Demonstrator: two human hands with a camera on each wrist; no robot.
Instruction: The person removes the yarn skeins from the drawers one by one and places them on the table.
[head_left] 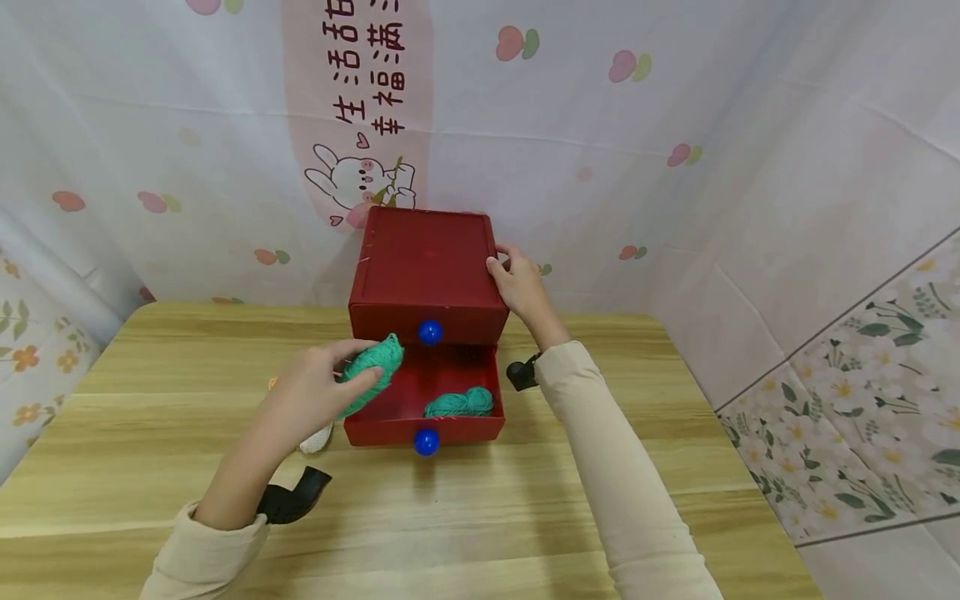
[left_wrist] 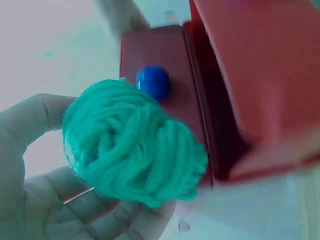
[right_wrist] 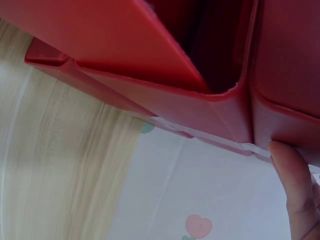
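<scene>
My left hand [head_left: 324, 382] holds a ball of green yarn [head_left: 372, 372] in front of a red drawer box [head_left: 427, 257], with thumb and fingers around it. In the left wrist view the yarn [left_wrist: 132, 145] fills the middle, close to a blue knob [left_wrist: 153, 83]. The box's lower drawer [head_left: 390, 383] is pulled out, and a second green yarn ball [head_left: 461, 403] lies in its front right part. My right hand [head_left: 522, 286] rests against the box's upper right side, its thumb near the top edge. In the right wrist view the thumb [right_wrist: 292, 175] touches the red side wall.
A black smoking pipe [head_left: 294, 497] lies on the wooden table [head_left: 450, 525] by my left forearm. Another dark object [head_left: 522, 373] sits right of the drawer, partly behind my right sleeve. A white item [head_left: 317, 439] is partly hidden under my left wrist. A printed curtain [head_left: 570, 167] hangs behind.
</scene>
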